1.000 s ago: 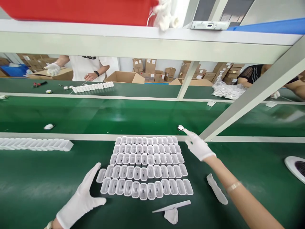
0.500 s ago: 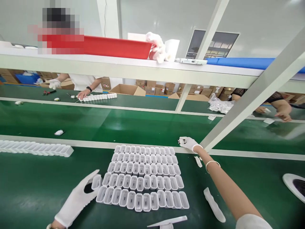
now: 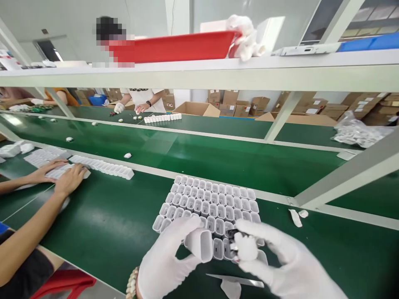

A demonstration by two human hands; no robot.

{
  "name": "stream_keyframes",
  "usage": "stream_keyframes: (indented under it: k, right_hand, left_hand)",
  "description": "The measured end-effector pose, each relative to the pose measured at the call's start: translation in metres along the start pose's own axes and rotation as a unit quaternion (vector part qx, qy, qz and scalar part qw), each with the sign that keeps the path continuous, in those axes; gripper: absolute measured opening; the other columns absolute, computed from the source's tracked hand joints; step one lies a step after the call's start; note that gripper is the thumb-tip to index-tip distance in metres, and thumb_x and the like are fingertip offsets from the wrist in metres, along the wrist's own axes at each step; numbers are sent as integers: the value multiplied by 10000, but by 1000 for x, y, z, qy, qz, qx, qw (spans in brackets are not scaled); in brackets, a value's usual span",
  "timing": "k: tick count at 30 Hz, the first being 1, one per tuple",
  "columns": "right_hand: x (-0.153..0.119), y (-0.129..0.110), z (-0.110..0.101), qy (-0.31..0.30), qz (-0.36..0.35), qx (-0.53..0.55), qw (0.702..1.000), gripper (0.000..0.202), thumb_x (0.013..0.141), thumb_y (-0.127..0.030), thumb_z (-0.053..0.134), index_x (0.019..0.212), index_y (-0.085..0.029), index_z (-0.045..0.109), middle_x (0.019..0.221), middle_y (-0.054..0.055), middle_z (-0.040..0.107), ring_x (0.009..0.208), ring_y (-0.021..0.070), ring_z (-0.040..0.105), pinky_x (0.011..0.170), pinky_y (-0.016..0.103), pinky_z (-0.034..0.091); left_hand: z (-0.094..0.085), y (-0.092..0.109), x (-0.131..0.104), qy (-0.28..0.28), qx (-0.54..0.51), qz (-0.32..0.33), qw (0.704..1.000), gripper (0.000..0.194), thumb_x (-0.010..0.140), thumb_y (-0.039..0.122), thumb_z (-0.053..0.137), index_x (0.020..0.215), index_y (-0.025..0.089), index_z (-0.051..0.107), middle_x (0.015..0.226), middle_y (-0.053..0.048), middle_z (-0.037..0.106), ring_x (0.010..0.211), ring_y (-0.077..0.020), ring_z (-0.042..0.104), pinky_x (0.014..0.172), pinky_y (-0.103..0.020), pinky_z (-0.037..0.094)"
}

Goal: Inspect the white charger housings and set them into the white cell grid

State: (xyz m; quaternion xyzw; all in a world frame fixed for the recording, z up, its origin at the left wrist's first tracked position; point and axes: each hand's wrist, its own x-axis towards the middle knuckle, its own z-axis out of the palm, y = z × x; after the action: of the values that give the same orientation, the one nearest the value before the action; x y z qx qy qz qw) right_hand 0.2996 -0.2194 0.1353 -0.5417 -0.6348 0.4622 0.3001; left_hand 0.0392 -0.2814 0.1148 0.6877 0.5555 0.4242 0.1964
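Observation:
Both my hands wear white gloves and meet low in the view, over the near rows of a block of white plastic shells (image 3: 212, 203) standing open-end up on the green bench. My left hand (image 3: 165, 261) holds one white shell (image 3: 199, 245) lifted off the block, its open end turned toward the right. My right hand (image 3: 280, 265) pinches a small dark and white part (image 3: 238, 243) right beside that shell's opening. The two are close, almost touching.
A flat metal blade (image 3: 237, 281) and white scraps (image 3: 295, 217) lie on the bench near me. A co-worker's bare hands (image 3: 59, 176) rest on a row of shells (image 3: 102, 167) at left. Beyond runs a green conveyor (image 3: 218, 153). Overhead is a shelf with a red bin (image 3: 177, 46).
My right hand picked a small part off the conveyor edge and drew back to me. My left hand lifted one shell from the block. The view swung left, showing the co-worker.

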Motion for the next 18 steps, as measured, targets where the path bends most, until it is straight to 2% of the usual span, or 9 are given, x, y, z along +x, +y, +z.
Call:
stream_keyframes:
  k: [2, 5, 8, 11, 14, 18]
  right_hand:
    - [-11, -22, 16, -40, 1, -9, 999, 437, 609, -365, 850, 1044, -374, 813, 996, 18, 811, 846, 335, 765, 714, 398, 679]
    - [-10, -39, 22, -105, 33, -15, 994, 480, 617, -243, 791, 1083, -354, 807, 1002, -35, 812, 902, 297, 772, 822, 335, 661]
    - [-10, -36, 20, -142, 55, 2, 988, 507, 663, -233, 758, 1143, -393, 777, 970, -72, 812, 813, 249, 781, 741, 261, 662]
    - [-13, -27, 21, -135, 21, -43, 990, 490, 724, -266, 747, 1185, -433, 750, 1045, -76, 801, 845, 246, 779, 748, 267, 661]
    - [-16, -24, 23, -136, -16, -109, 985, 512, 757, -266, 743, 1253, -393, 725, 1096, -43, 791, 947, 260, 768, 842, 312, 650]
    - [-17, -20, 24, -138, -55, -158, 976, 541, 773, -229, 726, 1301, -347, 701, 1091, 14, 788, 924, 283, 766, 743, 325, 657]
  left_hand:
    - [4, 4, 1, 1, -10, 52, 999, 428, 878, 288, 715, 1298, 302, 634, 1173, -59, 748, 1073, -254, 725, 987, -403, 602]
    - [7, 6, 1, 23, -17, 118, 993, 445, 880, 208, 723, 1305, 280, 616, 1186, -74, 739, 1088, -243, 713, 989, -397, 598]
    - [8, 9, 1, 38, -3, 156, 987, 458, 883, 160, 715, 1319, 252, 606, 1169, -79, 738, 1085, -222, 705, 999, -367, 587]
    - [7, 13, 3, 48, 3, 177, 983, 452, 887, 149, 709, 1319, 227, 604, 1156, -82, 735, 1084, -211, 698, 986, -336, 586]
    - [7, 16, 5, 45, 5, 186, 982, 430, 901, 127, 681, 1316, 207, 601, 1161, -89, 728, 1092, -208, 690, 991, -334, 579]
    - [7, 16, 6, 37, 24, 196, 980, 411, 905, 99, 662, 1301, 189, 599, 1148, -94, 723, 1088, -202, 684, 999, -333, 570]
